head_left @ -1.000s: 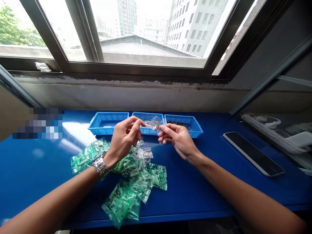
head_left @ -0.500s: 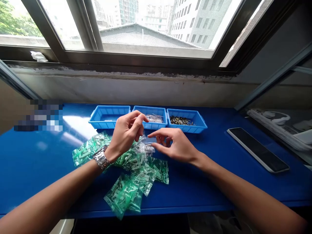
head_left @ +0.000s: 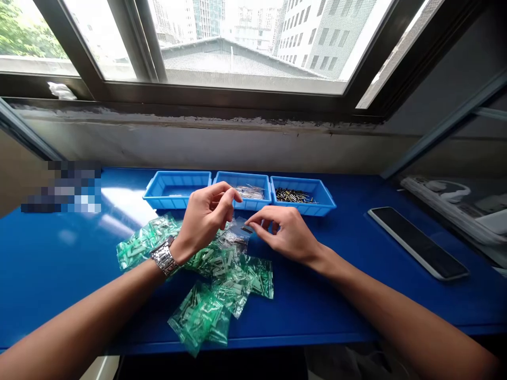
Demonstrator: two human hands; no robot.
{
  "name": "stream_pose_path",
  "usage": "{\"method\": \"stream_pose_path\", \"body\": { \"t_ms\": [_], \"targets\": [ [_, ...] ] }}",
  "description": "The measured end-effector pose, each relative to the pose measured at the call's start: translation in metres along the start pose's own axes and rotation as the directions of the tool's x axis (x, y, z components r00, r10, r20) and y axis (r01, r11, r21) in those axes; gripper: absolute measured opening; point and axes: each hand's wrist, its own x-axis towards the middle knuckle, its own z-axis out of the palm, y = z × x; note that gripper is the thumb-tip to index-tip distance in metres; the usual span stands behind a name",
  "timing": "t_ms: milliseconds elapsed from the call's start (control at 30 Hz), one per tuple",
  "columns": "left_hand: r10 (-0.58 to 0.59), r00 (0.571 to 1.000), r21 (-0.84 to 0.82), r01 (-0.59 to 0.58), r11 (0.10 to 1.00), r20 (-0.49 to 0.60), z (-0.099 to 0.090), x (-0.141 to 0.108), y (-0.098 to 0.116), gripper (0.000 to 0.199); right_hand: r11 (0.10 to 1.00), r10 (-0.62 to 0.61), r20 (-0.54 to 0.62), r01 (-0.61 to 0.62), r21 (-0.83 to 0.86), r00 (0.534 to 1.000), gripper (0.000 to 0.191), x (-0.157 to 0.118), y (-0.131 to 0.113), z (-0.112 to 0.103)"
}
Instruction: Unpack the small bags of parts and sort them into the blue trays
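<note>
My right hand [head_left: 284,232] hovers low over the table, its fingertips at the edge of a small clear plastic bag [head_left: 241,229] with a dark pin inside. Whether they grip it I cannot tell. My left hand [head_left: 206,219] is raised just left of that bag, fingers curled, with nothing visible in them and a metal-link watch [head_left: 163,257] on its wrist. Below both hands lies a loose pile of green-printed plastic bags [head_left: 209,279]. Clear bags of thin metal pins [head_left: 249,192] sit in the middle tray.
Three blue plastic trays stand in a row along the wall: the left one [head_left: 176,183], the middle one [head_left: 242,179], and the right one [head_left: 303,195], which holds loose brass-and-dark pins. A black phone [head_left: 418,243] lies on the blue table [head_left: 99,285] at right.
The clear bag held up between my hands a second ago now lies in the middle tray. My right hand has dropped and moved left, its fingers closing toward the small clear bag.
</note>
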Motion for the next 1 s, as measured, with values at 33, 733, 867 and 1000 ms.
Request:
{"method": "stream_pose_path", "body": {
  "t_ms": [33, 733, 867, 1000],
  "targets": [
    [0.001, 1.0, 0.009, 0.0, 1.0, -0.014, 0.0004, 0.0001, -0.0003, 0.03, 0.998, 0.041, -0.042, -0.039, 0.049, 0.998, 0.012, 0.0003, 0.0002, -0.0006],
    [0.002, 0.995, 0.007, -0.002, 1.0, 0.096, 0.0089, -0.0067, 0.0008, 0.019, 0.784, 0.25, -0.095, -0.144, 0.604, 0.964, 0.021, 0.0027, -0.0021, -0.0079],
    [0.009, 0.994, 0.03, -0.012, 0.999, 0.111, 0.0088, -0.0055, 0.001, 0.02, 0.82, 0.248, -0.108, -0.149, 0.553, 0.963, 0.021, 0.0023, -0.0036, -0.007],
    [0.006, 0.996, 0.047, -0.01, 0.999, 0.086, 0.0086, -0.0063, -0.0003, 0.02, 0.845, 0.257, -0.151, -0.146, 0.514, 0.955, 0.022, 0.0021, -0.0044, -0.0061]
  ]
}}
